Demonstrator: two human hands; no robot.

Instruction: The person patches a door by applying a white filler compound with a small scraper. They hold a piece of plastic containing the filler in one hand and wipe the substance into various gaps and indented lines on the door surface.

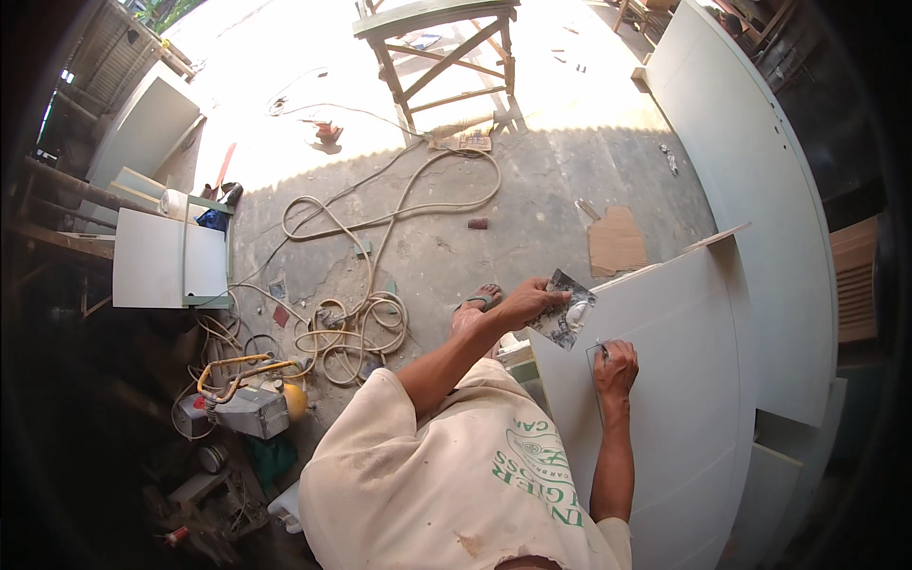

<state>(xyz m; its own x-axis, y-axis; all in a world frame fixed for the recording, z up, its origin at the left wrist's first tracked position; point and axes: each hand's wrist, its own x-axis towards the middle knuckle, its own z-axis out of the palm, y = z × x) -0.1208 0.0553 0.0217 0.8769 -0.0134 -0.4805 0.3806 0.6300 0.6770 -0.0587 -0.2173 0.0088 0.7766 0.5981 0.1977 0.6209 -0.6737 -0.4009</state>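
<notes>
My left hand (pixel 530 302) grips the edge of a stained, square filler plate (pixel 562 321) with a lump of white putty (pixel 578 311) on it. The plate is tilted over the near end of a large white panel (pixel 655 380). Just right of the plate, my right hand (pixel 617 367) is closed on a thin flat scraper (pixel 594 357), low over the panel surface. Only part of the scraper shows past the fingers, and I cannot tell whether it touches the panel.
Another long pale panel (pixel 750 180) stands at the right. Looped hoses (pixel 380 237) lie on the concrete floor beside a compressor (pixel 252 404). Ahead is a wooden trestle (pixel 442 66). Flat cardboard (pixel 616 242) lies near the panel; white boards (pixel 150 258) stand at left.
</notes>
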